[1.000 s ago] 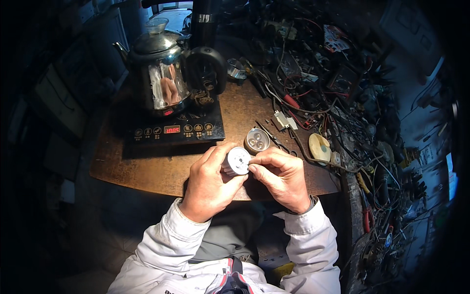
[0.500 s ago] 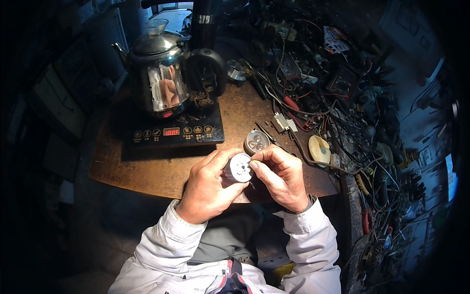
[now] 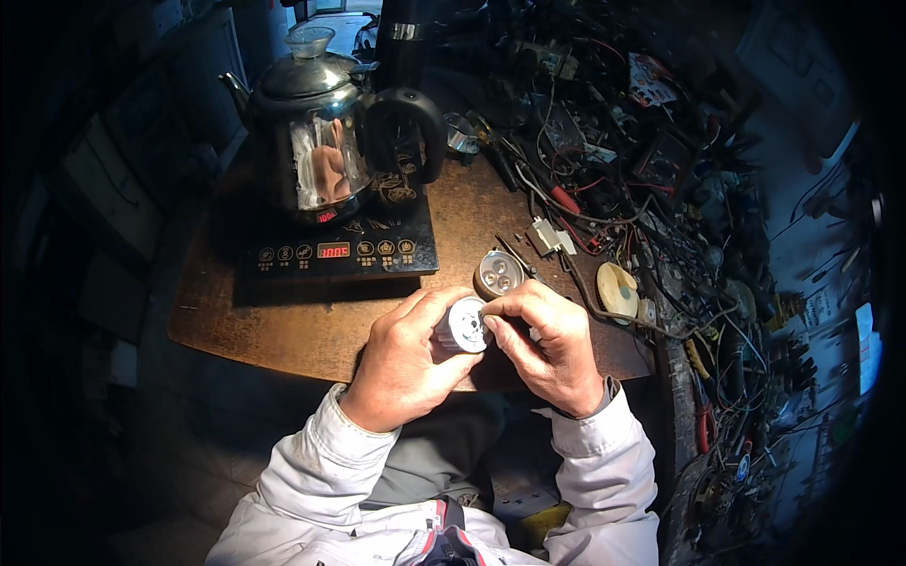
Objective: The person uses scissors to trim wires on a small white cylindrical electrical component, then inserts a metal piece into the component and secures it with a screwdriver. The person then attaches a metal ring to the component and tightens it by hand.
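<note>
My left hand [image 3: 401, 360] is closed round a small LED spotlight body [image 3: 465, 325], whose round white face with dark spots is turned up toward me. At the right rim of that face, the thumb and forefinger of my right hand [image 3: 552, 344] are pinched together. Whatever lies between those fingertips, if anything, is too small to make out. Just beyond my fingers, a round lens piece [image 3: 500, 273] with three clear lens cups and a greyish rim rests on the wooden table [image 3: 311, 325].
A steel kettle [image 3: 307, 132] with a black handle stands on a black induction cooker [image 3: 340, 253] at the back left. Tangled wires and tools crowd the right, with a white plug-like piece [image 3: 547, 236], a cream disc [image 3: 617, 291] and a red-handled probe [image 3: 563, 198].
My right hand has shifted slightly to the right, its fingertips still at the lamp's rim. The whole view has moved a little. My left hand keeps its hold.
</note>
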Tool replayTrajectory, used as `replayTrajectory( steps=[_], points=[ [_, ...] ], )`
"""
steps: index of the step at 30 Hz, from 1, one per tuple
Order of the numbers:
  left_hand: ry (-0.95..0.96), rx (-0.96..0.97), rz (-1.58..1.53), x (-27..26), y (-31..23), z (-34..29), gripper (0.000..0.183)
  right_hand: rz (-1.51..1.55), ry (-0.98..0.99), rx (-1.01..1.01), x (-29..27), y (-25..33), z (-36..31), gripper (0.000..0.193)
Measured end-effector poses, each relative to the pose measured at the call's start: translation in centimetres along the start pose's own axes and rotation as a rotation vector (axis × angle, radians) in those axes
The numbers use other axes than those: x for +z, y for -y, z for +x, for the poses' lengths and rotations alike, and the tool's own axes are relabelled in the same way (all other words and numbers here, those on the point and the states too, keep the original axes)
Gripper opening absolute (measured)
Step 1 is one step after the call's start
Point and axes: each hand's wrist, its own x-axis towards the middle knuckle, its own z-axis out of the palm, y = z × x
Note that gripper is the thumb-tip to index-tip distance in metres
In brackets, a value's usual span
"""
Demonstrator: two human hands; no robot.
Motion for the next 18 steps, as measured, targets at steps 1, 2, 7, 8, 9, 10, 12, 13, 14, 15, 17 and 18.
replayTrajectory(
  steps=[1, 2, 7, 8, 9, 10, 12, 13, 14, 15, 17, 18],
  points=[
    [0.001, -0.001, -0.007, 0.0, 0.1, 0.0, 0.059, -0.015, 0.005, -0.018, -0.1, 0.0, 0.0, 0.018],
    [0.001, -0.001, -0.014, 0.0, 0.2, 0.0, 0.059, -0.030, 0.010, -0.036, -0.3, 0.0, -0.1, 0.020],
    [-0.005, 0.009, -0.050, 0.1, 0.3, 0.0, 0.058, -0.067, -0.036, -0.106, 0.0, 0.1, -0.7, 0.029],
    [-0.002, 0.005, -0.041, 0.0, 0.3, 0.0, 0.058, -0.083, -0.047, -0.117, 0.1, 0.2, -0.8, 0.030],
    [0.001, 0.001, -0.033, 0.0, 0.2, 0.0, 0.058, -0.100, -0.057, -0.126, 0.2, 0.3, -0.9, 0.032],
    [0.003, 0.001, -0.030, 0.0, 0.2, 0.0, 0.057, -0.114, -0.039, -0.136, 0.1, 0.2, -1.1, 0.038],
    [0.006, 0.001, -0.023, 0.0, 0.2, 0.0, 0.057, -0.137, -0.043, -0.171, 0.2, 0.3, -1.1, 0.040],
    [0.004, -0.003, -0.016, -0.1, 0.2, 0.0, 0.057, -0.147, -0.046, -0.190, 0.3, 0.4, -1.0, 0.042],
    [0.004, -0.006, -0.009, -0.1, 0.1, -0.1, 0.057, -0.185, -0.031, -0.220, 0.2, 0.6, -1.0, 0.044],
    [0.004, -0.008, -0.006, -0.1, 0.0, -0.1, 0.056, -0.195, -0.034, -0.228, 0.2, 0.5, -1.0, 0.045],
    [-0.001, -0.003, -0.022, 0.0, 0.1, 0.0, 0.056, -0.214, -0.040, -0.243, 0.3, 0.4, -1.2, 0.046],
    [-0.006, -0.001, -0.027, 0.0, 0.2, 0.0, 0.056, -0.220, -0.041, -0.249, 0.4, 0.4, -1.2, 0.046]
  ],
)
